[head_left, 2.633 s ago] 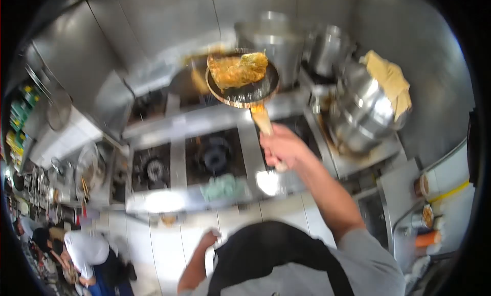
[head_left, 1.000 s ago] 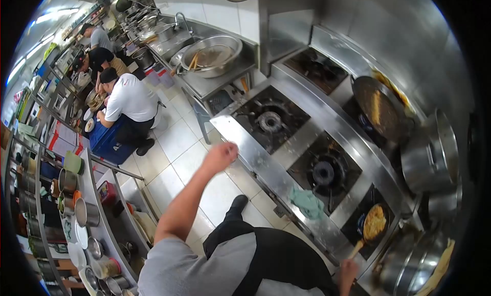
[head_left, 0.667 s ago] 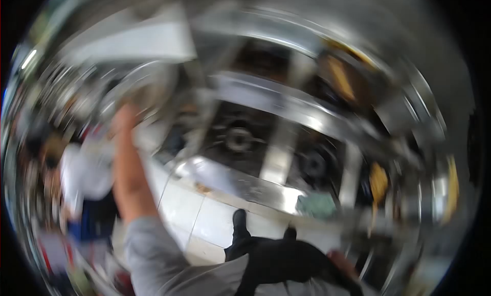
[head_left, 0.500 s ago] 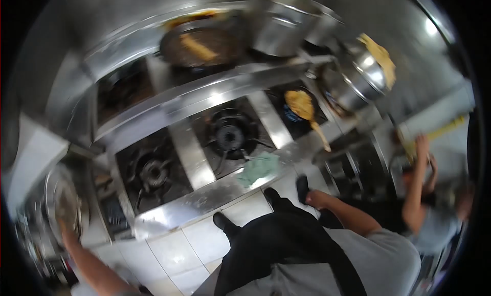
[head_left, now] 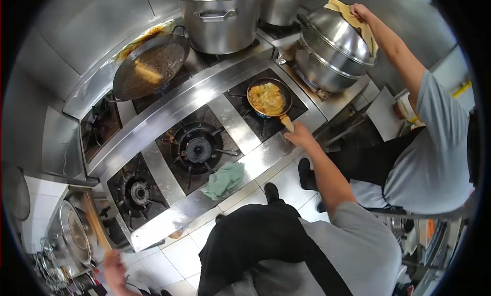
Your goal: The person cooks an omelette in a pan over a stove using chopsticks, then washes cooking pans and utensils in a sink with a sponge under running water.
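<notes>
My right hand [head_left: 300, 135] is closed around the light handle of a small frying pan [head_left: 289, 102], which sits on the far right burner. A browned, omelette-like food [head_left: 266, 98] covers much of the pan. At the lower left, my left hand [head_left: 114, 271] is blurred and grips a long flat wooden stick [head_left: 95, 219] pointing up beside the metal bowls; the stick's far end is smeared by motion. A crumpled green cloth [head_left: 224, 180] lies on the stove's front edge, between my hands.
A wok [head_left: 158, 66] of dark oil holds a long golden piece of food. Behind stand a large stockpot [head_left: 220, 25] and a lidded steamer pot [head_left: 330, 60]. A co-worker's hand [head_left: 361, 11] holds a yellow cloth on its lid. Metal bowls [head_left: 76, 229] are stacked at left.
My right hand has moved forward from near my side onto the pan handle. My left hand has drawn back from the bowls, now with a wooden stick. The co-worker has reached the steamer lid.
</notes>
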The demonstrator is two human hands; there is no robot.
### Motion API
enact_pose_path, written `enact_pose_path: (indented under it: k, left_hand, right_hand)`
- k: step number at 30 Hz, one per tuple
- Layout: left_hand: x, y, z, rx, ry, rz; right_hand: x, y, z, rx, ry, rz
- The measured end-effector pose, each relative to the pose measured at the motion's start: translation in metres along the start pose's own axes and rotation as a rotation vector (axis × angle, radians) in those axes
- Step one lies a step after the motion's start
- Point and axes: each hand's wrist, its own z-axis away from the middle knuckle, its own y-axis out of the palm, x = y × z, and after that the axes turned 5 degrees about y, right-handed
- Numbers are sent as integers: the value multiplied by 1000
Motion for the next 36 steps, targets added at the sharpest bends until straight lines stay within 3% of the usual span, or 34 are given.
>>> enact_pose_path:
  k: [1,3,5,7,8,9,11,12,16,18,22,24,25,27,28,29,30,31,33,35,36]
  left_hand:
    - [-27,64,18,44,-114,192]
    - [-45,174,33,284,-153,397]
    - [-72,261,49,540,-193,476]
    - [-98,324,66,626,-193,390]
    - [-114,355,74,638,-158,339]
    - [-120,368,80,684,-148,273]
    - [-136,378,80,730,-172,306]
    - [-142,381,81,720,-181,264]
    - [-169,396,74,650,-135,233]
    - [-173,412,69,674,-131,243]
    - [-188,454,71,755,-163,392]
    - [-205,476,73,893,-236,568]
    - [-213,486,75,979,-269,638]
    - [-223,512,79,1115,-303,681]
    - [-226,525,79,1246,-329,716]
    - [-226,537,80,1255,-331,719]
    - [-225,549,81,1246,-287,716]
    - [-223,557,80,1237,-246,710]
    - [-230,560,64,1245,-217,589]
    - [-232,543,41,852,579,-175]
    - [-240,533,33,698,753,-367]
  right_hand:
    - [-3,7,-17,289,275,-259]
    - [-21,34,-33,462,207,-308]
    - [-34,36,-29,455,263,-378]
    - [-86,47,-47,199,-331,-114]
    - [-61,1,-36,262,-158,-311]
    - [-48,-10,-26,284,-137,-312]
    - [-29,-19,-32,469,235,-278]
    - [-53,-10,-39,405,-40,-327]
    - [-65,-8,-46,504,-72,-198]
    - [-71,25,-51,346,-1,-319]
    - [-62,15,-35,310,-34,-222]
    - [-25,-31,-3,-99,-369,-93]
    - [-18,-25,9,-103,-367,-87]
    - [0,-12,31,495,-230,-707]
    - [14,-12,39,491,-226,-699]
    - [31,-18,46,570,14,-815]
    - [39,-22,51,642,262,-925]
    - [31,-14,48,637,270,-918]
    - [5,2,24,371,128,-774]
    - [-9,-23,-10,416,358,-791]
    - [-14,-41,-23,336,186,-452]
